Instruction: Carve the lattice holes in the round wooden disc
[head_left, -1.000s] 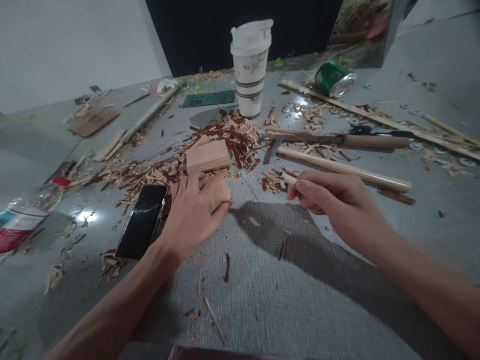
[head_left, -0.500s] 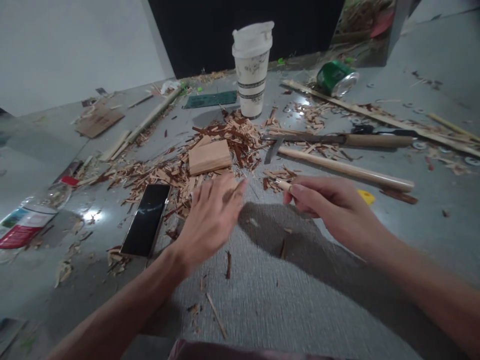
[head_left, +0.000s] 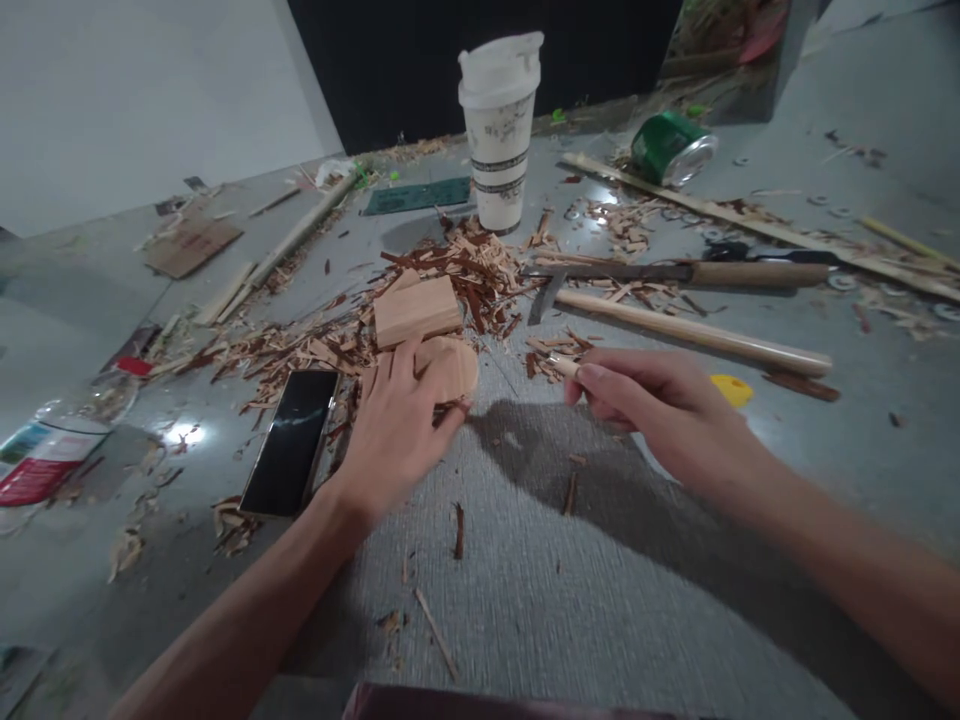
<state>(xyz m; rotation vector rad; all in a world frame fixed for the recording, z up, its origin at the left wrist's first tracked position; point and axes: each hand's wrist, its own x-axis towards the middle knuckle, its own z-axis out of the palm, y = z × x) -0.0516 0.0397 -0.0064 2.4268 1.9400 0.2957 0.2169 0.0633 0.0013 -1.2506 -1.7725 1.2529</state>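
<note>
My left hand (head_left: 394, 425) rests on a rounded piece of pale wood (head_left: 454, 366) at the edge of a grey mat (head_left: 525, 560), fingers curled over it. A rectangular wood block (head_left: 416, 309) lies just beyond, among wood shavings (head_left: 465, 270). My right hand (head_left: 652, 410) is closed on a thin wooden-handled tool (head_left: 564, 366) whose tip points left toward the rounded piece. A black phone (head_left: 291, 440) lies left of my left hand.
A lidded paper cup (head_left: 496, 130) stands at the back centre. A green can (head_left: 670, 148) lies on its side. A long dowel (head_left: 690, 332) and a wooden-handled blade (head_left: 675, 272) lie to the right. A yellow object (head_left: 731, 389) is behind my right hand. A plastic bottle (head_left: 45, 455) is at far left.
My left hand lifted and swept right off the rounded wood, then came back down onto it. My right hand stayed almost still with the tool.
</note>
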